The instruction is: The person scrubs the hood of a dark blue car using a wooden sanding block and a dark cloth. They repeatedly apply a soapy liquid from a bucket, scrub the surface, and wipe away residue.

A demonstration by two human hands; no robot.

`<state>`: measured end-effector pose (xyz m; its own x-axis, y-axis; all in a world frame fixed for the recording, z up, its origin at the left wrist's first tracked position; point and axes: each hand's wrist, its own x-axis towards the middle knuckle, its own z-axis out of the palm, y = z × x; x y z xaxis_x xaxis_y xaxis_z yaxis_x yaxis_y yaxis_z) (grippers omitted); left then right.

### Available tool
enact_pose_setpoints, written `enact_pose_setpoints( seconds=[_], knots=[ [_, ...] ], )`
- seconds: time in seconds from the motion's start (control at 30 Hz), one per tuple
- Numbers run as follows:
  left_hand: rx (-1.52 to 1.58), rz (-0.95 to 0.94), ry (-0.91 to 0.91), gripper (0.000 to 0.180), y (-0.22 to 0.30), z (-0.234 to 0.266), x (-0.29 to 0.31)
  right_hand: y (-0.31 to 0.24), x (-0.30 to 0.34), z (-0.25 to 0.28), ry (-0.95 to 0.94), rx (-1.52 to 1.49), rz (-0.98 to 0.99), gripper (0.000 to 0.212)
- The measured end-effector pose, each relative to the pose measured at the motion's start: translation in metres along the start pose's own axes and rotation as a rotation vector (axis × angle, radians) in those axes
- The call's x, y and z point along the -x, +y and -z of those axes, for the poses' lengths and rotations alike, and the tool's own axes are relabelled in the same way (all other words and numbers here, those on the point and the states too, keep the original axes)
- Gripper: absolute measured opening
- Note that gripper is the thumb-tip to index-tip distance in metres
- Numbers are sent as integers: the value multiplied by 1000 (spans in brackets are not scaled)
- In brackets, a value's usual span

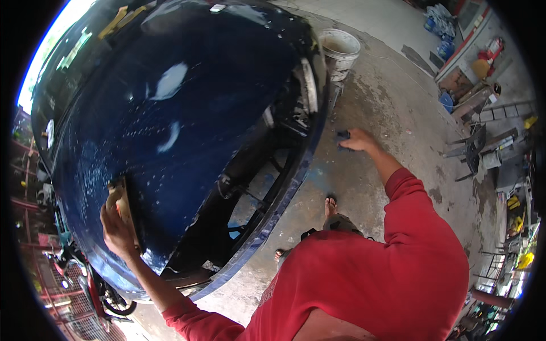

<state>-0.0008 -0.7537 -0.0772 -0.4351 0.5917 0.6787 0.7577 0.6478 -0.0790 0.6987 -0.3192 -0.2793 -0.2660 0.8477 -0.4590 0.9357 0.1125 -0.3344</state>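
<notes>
A dark blue car hood (pixel 187 136), wet with droplets and marked by pale patches, fills the left half. My left hand (pixel 115 230) is closed round a long, narrow sanding block (pixel 129 213) that rests against the hood's near left part. Off to the right of the car, my right hand (pixel 361 140) is raised over the floor, its fingers closed on a small dark blue cloth (pixel 343 140). Along the hood's near edge runs the open front (pixel 267 165) of the car, with dark gaps and brackets showing.
A dirty white bucket (pixel 339 54) stands beyond the car's far front corner. Tools, boards and a short ladder (pixel 503 112) lie along the right wall. At lower left a motorcycle (pixel 94 287) stands by a red mesh fence. The concrete floor (pixel 392 102) has wet stains.
</notes>
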Motion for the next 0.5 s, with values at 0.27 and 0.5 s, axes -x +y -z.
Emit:
enact_pose_setpoints(
  seconds=[0.27,0.5],
  knots=[
    [-192,168,-118,71,114,59,-28,440,255,-199,-357,-464,-863,72],
    [1133,-17,-533,40,581,-3,24,537,318,-224,199,-1480,-1083,66]
  ],
)
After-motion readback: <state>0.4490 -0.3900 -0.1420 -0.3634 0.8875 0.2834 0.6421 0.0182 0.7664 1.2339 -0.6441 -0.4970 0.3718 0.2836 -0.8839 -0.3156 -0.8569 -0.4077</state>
